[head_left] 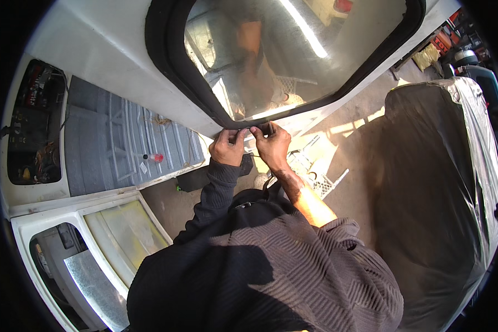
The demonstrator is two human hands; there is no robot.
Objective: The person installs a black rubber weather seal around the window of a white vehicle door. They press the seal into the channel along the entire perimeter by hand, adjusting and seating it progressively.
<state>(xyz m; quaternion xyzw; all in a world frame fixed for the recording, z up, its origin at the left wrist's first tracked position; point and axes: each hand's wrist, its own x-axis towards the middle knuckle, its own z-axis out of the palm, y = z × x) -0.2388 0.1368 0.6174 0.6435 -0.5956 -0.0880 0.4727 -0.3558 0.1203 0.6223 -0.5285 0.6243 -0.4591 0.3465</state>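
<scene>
A vehicle window pane [293,61] with rounded corners sits in a white body panel [105,39], edged by a thick black rubber window seal [174,55]. At the seal's lower left corner my left hand [227,148] pinches the rubber, thumb toward the middle. Close beside it, my right hand [273,146] grips the same lower strip, its thumb near the left one. Both hands are closed and nearly touching. The fingertips behind the seal are hidden. Dark smudges mark my right forearm, and the glass reflects an arm.
Left of me lies a grey ribbed floor panel [122,133] with a small red-capped bottle [156,158] on it. A white door frame [83,216] stands lower left. On the right is a bulky covered object [426,182]. A white crate [321,182] rests on the floor ahead.
</scene>
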